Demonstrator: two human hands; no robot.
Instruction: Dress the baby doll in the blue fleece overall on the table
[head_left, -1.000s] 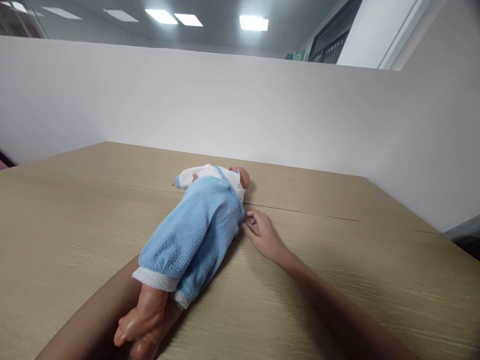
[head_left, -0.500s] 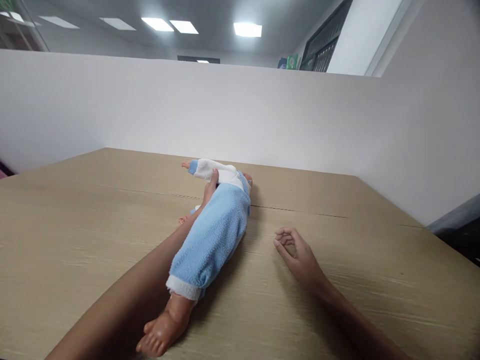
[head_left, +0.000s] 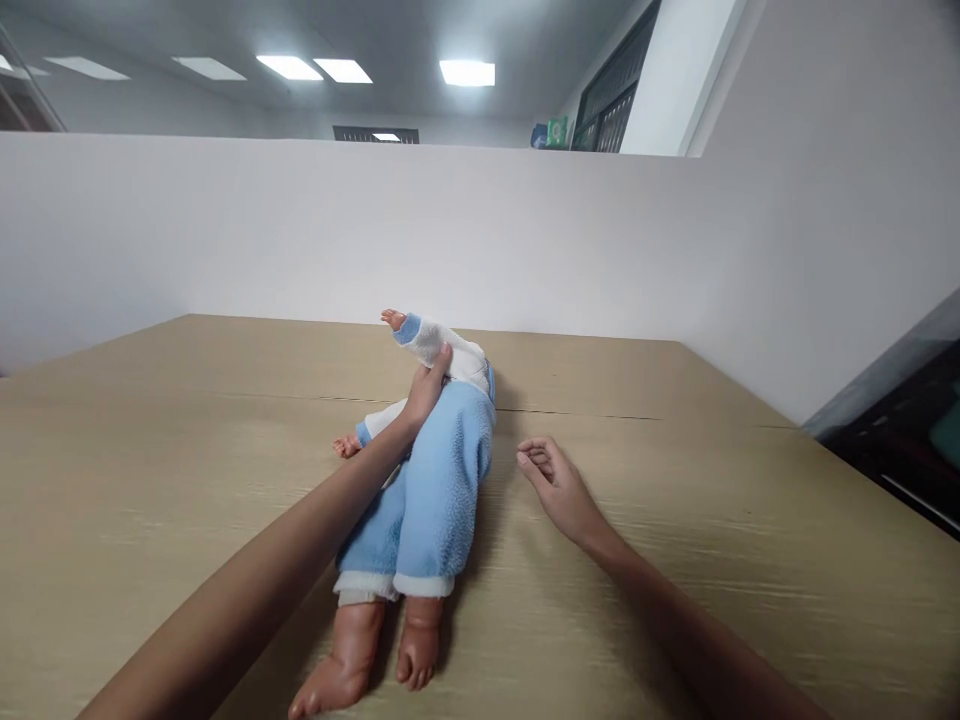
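A baby doll (head_left: 435, 470) in a blue fleece romper with white sleeves lies on the wooden table (head_left: 720, 520), bare feet toward me. One doll arm sticks up at the far end, the other rests on the table to the left. My left hand (head_left: 426, 388) is closed around the doll's upper body near the raised white sleeve. My right hand (head_left: 553, 480) hovers just right of the doll, not touching it, fingers loosely curled and apart, holding nothing.
White partition walls (head_left: 525, 240) stand along the far and right sides of the table. A dark object (head_left: 900, 430) shows past the table's right edge. Ceiling lights are above the partition.
My right hand let go of the doll's side and pulled back to the right. My left hand took hold of its upper body and rolled it; the legs now lie side by side.
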